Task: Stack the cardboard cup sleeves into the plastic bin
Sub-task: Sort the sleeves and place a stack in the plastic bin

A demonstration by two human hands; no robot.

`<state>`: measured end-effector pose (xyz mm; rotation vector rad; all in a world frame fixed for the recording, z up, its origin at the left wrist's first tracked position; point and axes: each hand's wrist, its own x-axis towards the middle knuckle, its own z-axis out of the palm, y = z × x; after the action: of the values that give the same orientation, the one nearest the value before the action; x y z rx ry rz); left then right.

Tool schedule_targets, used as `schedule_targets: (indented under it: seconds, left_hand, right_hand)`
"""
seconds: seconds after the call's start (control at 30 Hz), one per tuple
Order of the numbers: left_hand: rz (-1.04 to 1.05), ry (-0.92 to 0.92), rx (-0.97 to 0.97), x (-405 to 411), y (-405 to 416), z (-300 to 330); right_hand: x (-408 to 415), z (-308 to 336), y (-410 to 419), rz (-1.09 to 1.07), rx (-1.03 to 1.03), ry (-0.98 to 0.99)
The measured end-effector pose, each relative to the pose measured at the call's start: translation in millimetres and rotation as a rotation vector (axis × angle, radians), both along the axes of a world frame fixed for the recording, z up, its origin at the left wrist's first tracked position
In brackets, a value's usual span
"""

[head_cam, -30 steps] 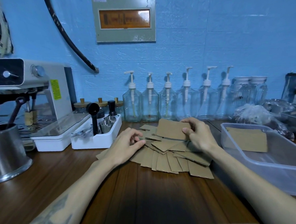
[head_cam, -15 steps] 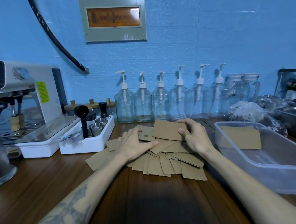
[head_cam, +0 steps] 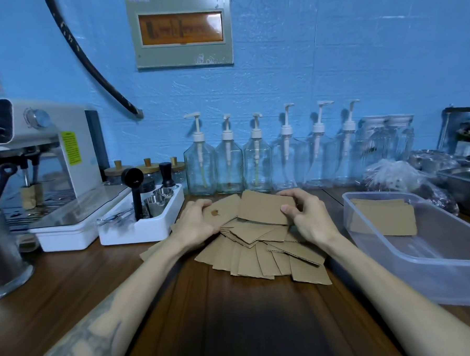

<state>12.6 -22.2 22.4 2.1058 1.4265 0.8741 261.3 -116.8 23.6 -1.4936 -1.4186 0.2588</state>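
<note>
You are working at the wooden tabletop (head_cam: 71,290), with the clear plastic bin (head_cam: 451,272) sitting at your right and already holding a few flat sleeves (head_cam: 383,219) at its far end; between your arms the fanned pile of cardboard cup sleeves (head_cam: 262,252) is lying loose, well apart from the bin's near wall; your right hand (head_cam: 306,217) is pinching the top sleeve (head_cam: 265,207) by its right edge, thumb over and fingers curled behind, while your left hand (head_cam: 195,220) is curling over the left side of the pile, its fingers closing on a marked sleeve (head_cam: 222,211) there, though I cannot tell whether it is gripping or only pressing. To do this step well, I would judge you should be keeping the left grip firm on the pile so the lower sleeves are not dragging along, lifting the top sleeve flat and clear before swinging it right, and squaring it onto the ones already in the bin so the stack is growing even. Against the earlier frames, your left hand is now lying further over the pile instead of resting flat beside it, and the view is sitting closer and lower, with the pile itself looking little disturbed.
</note>
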Motion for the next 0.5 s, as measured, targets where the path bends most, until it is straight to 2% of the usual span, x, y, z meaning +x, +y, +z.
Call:
schedule_targets:
  seconds: [0.1,0.33,0.43,0.5]
  left_hand:
    - [-0.012,-0.174,-0.067,-13.8,-0.5,-1.1]
    - [0.034,-0.523,-0.082,-14.2,-6.7,-8.5]
    - [0.1,-0.646,-0.06,-17.5,-4.9,-5.0]
    - [0.143,-0.796,-0.028,-25.0,-3.0,1.2]
  right_hand:
    - [-3.5,-2.0,1.1,0.008,-0.029,-0.025]
    - [-5.2,-3.2,1.5,0.029,-0.042,-0.046]
    - [-4.8,-3.7,1.7,0.03,-0.039,-0.047]
    - [-4.4,-3.9,2.1,0.034,-0.037,-0.051]
